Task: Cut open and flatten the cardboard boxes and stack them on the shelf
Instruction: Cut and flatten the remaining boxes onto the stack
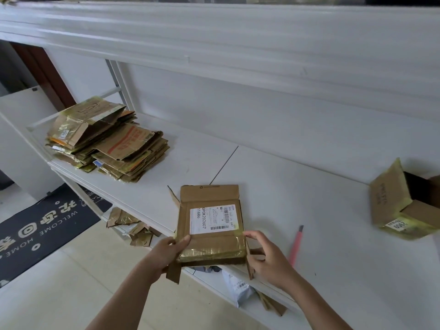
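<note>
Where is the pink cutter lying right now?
In the head view, the pink cutter lies on the white shelf, just right of the right hand, between the held box and the open box.

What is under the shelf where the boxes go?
Under the shelf lie cardboard scraps and a white plastic mailing bag. The shelf board hides the rest of that lower level.

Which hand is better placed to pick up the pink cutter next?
The right hand. The pink cutter lies on the shelf just beside it, while the left hand grips the small box at its far side, with the box between it and the cutter.
</note>
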A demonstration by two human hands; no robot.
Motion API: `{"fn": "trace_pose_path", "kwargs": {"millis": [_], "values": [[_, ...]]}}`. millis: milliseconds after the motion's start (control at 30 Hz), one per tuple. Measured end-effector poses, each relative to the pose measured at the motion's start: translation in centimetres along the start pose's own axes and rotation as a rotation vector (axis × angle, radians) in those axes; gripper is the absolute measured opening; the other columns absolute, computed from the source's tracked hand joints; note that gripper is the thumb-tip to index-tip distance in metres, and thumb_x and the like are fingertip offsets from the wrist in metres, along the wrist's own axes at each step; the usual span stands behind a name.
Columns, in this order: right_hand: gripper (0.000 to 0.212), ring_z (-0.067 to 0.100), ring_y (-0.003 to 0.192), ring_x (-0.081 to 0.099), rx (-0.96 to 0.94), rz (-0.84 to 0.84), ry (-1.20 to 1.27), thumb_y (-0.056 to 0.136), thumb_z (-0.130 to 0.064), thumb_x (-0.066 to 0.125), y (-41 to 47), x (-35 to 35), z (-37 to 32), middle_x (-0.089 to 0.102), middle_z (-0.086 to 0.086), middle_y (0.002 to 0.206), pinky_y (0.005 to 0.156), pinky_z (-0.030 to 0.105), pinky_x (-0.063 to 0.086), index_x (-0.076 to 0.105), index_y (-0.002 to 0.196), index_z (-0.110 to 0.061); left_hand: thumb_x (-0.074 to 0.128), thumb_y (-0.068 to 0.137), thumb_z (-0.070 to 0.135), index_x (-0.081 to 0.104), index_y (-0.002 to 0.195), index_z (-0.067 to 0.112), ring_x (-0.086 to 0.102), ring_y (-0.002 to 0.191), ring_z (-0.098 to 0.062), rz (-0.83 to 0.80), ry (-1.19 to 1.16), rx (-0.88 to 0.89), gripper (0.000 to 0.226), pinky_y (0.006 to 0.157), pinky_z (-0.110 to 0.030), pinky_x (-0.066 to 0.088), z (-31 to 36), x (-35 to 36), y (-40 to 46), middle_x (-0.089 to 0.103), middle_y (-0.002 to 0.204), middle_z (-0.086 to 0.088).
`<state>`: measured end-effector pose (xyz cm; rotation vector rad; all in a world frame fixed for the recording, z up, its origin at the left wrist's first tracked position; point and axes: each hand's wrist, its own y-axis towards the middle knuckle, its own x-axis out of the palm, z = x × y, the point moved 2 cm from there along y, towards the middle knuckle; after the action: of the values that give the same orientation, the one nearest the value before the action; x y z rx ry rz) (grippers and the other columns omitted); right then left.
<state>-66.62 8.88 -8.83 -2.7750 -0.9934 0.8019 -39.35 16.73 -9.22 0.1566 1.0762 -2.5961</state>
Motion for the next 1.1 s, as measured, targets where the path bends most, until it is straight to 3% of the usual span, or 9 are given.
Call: {"fn": "trace_pose_path", "kwargs": {"millis": [133,233,400,500,567,667,800,900,1100], "values": [[0.047,0.006,0.122,0.049,0.148,0.055,0.055,0.101,-0.048,0.043,1.7,-0.2,0.2,0.041,-0.015,0.140,0.099,0.026,0.041,0.033,0.146,-0.038,0.064,0.095,0.027,0.066,0.104,0.007,0.071,0.087,-0.026,0.030,-0.006,-0.025,0.022,0.072,-0.036,0.058,0.8,0.2,0.4,0.076,0.090,-0.010],[0.042,-0.012,0.103,0.047,0.162,0.014,0.182,0.100,-0.050,0.044,2.2,0.3,-0.4,0.040,-0.029,0.126,0.081,0.011,0.039,0.034,0.141,-0.049,0.056,0.087,0.007,0.066,0.101,0.006,0.066,0.089,-0.028,0.019,-0.054,-0.074,0.017,0.074,-0.037,0.056,0.5,-0.1,0.4,0.073,0.088,-0.011],[0.042,-0.006,0.108,0.056,0.118,-0.028,0.294,0.093,-0.054,0.057,2.4,0.9,-1.3,0.042,-0.035,0.127,0.076,0.010,0.044,0.042,0.132,-0.057,0.074,0.085,0.037,0.066,0.115,0.021,0.072,0.095,-0.025,-0.095,-0.160,-0.030,0.035,0.076,-0.038,0.059,0.3,-0.2,-0.2,0.076,0.103,-0.003],[0.033,-0.003,0.111,0.059,0.080,-0.030,0.238,0.093,-0.048,0.060,2.6,0.3,-1.5,0.046,-0.026,0.133,0.085,0.011,0.049,0.047,0.121,-0.060,0.077,0.084,0.029,0.060,0.123,0.023,0.070,0.101,-0.027,-0.090,-0.205,0.004,0.043,0.085,-0.044,0.058,-0.3,-0.7,0.0,0.074,0.109,-0.003],[0.039,0.007,0.126,0.048,0.066,0.002,0.138,0.091,-0.046,0.064,2.9,-0.3,-1.2,0.044,-0.014,0.135,0.101,0.027,0.044,0.043,0.123,-0.058,0.071,0.088,0.013,0.062,0.124,0.013,0.070,0.101,-0.031,-0.067,-0.340,0.014,0.037,0.087,-0.046,0.057,-0.3,-0.9,0.3,0.074,0.109,-0.008],[0.063,0.014,0.126,0.043,0.113,0.081,0.157,0.085,-0.048,0.071,3.1,-0.7,-1.3,0.038,-0.006,0.134,0.093,0.028,0.041,0.029,0.132,-0.056,0.067,0.088,0.001,0.067,0.114,0.004,0.071,0.096,-0.034,0.006,-0.447,0.017,0.026,0.076,-0.041,0.057,0.5,-1.0,0.4,0.074,0.105,-0.015],[0.088,0.022,0.132,0.030,0.179,0.408,0.042,0.081,-0.048,0.076,3.8,-2.1,-1.1,0.029,0.001,0.142,0.101,0.037,0.040,0.022,0.148,-0.029,0.070,0.083,0.002,0.070,0.112,0.006,0.072,0.096,-0.033,-0.136,-0.450,0.033,0.029,0.067,-0.037,0.060,1.0,-0.2,0.3,0.073,0.109,-0.017],[0.059,0.007,0.100,0.058,0.197,0.358,0.162,0.085,-0.038,0.075,4.4,-2.6,-0.9,0.057,-0.001,0.132,0.077,0.018,0.052,0.041,0.132,-0.025,0.073,0.079,0.004,0.069,0.113,0.005,0.072,0.094,-0.032,-0.153,-0.472,0.032,0.034,0.065,-0.036,0.060,0.6,-0.2,0.7,0.073,0.108,-0.016],[0.046,0.016,0.094,0.062,0.308,0.422,-0.132,0.092,-0.039,0.066,5.4,-0.4,0.0,0.061,-0.002,0.118,0.075,0.034,0.053,0.044,0.128,-0.019,0.076,0.085,0.018,0.060,0.120,0.008,0.069,0.089,-0.023,0.168,-0.133,0.017,0.039,0.066,-0.032,0.056,-2.0,1.5,1.9,0.072,0.100,-0.004]]}}
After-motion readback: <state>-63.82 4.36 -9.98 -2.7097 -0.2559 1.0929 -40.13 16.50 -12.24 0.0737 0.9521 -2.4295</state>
